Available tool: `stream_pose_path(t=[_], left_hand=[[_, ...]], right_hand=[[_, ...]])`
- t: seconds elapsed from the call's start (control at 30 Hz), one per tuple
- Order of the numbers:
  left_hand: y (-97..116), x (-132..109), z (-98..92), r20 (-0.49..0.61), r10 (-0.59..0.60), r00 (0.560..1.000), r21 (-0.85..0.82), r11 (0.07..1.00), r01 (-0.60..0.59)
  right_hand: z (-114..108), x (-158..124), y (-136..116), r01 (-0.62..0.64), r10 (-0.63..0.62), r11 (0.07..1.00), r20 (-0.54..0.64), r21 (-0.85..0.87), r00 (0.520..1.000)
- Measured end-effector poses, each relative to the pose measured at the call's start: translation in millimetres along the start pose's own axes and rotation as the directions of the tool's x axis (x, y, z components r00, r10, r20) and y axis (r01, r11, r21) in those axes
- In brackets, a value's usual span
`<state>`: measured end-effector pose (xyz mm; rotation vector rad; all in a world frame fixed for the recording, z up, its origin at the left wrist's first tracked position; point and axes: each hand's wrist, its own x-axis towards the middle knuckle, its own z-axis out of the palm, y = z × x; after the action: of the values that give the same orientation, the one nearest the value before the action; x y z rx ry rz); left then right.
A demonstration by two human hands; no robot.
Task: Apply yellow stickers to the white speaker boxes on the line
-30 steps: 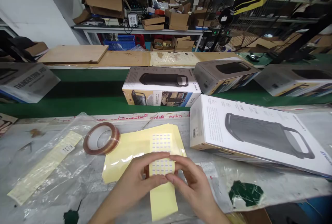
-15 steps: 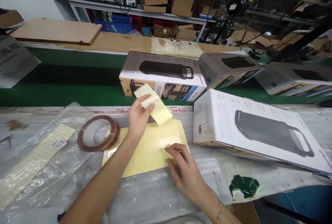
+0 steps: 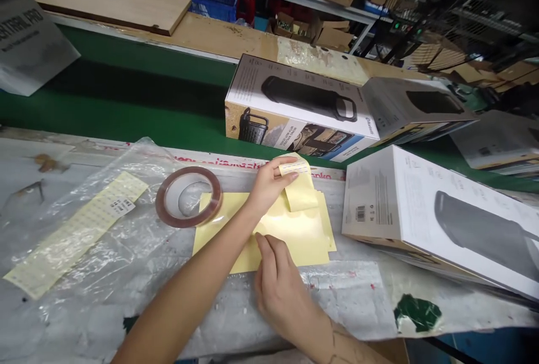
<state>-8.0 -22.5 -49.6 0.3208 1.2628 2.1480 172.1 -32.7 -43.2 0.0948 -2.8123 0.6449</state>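
Note:
My left hand (image 3: 272,184) pinches a small yellow strip (image 3: 302,192) with rows of tiny print, its lower part bending down over larger yellow sheets. My right hand (image 3: 280,282) is closed, thumb and forefinger together over the lower edge of the yellow sheets (image 3: 295,235); whether anything tiny is between them is hidden. A roll of brown tape (image 3: 170,221) rests on the left end of the sheets. Farther left, a clear plastic bag (image 3: 143,167) holds a long printed yellow strip (image 3: 80,235) with a white label.
A white product box (image 3: 374,195) stands close on the right. More boxes, one of them (image 3: 295,122) in the middle, sit on the green belt (image 3: 138,94) beyond the table edge. A grey-white box (image 3: 33,38) is at far left, near a wooden board (image 3: 109,1).
The view has shifted and tilted. My left hand still holds the strip, now more upright. My right hand has moved left along the sheets and its fingers have drawn closer together.

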Motion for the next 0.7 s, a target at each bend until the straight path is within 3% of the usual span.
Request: stream_pose_path(t=[0.2,0.37,0.47,0.57,0.67,0.7], left_hand=[[1,1,-1.4,-0.021,-0.017,1.000,-0.041,0.999,0.016],[1,5,-2.8,-0.046,-0.040,0.998,-0.038,0.999,0.038],[3,4,-1.8,-0.059,-0.057,0.997,-0.027,0.998,0.055],[8,2,-0.1,-0.055,-0.083,0.995,-0.025,0.996,0.082],[12,5,1.0,-0.036,-0.126,0.991,-0.032,0.992,0.125],[14,5,1.4,-0.038,-0.145,0.989,-0.033,0.989,0.144]], right_hand=[[-5,2,-1,-0.053,0.048,0.986,0.034,0.156,0.998],[-6,-7,1,0.015,-0.017,0.997,-0.025,-0.080,1.000],[-14,-18,0,0.091,-0.094,0.990,-0.019,-0.108,0.995],[-41,-25,2,0.121,-0.122,0.993,-0.152,-0.014,0.981],[-88,-21,14,0.103,-0.075,0.991,-0.276,0.090,0.958],[-106,-17,21,0.043,-0.012,0.995,-0.313,0.092,0.950]])
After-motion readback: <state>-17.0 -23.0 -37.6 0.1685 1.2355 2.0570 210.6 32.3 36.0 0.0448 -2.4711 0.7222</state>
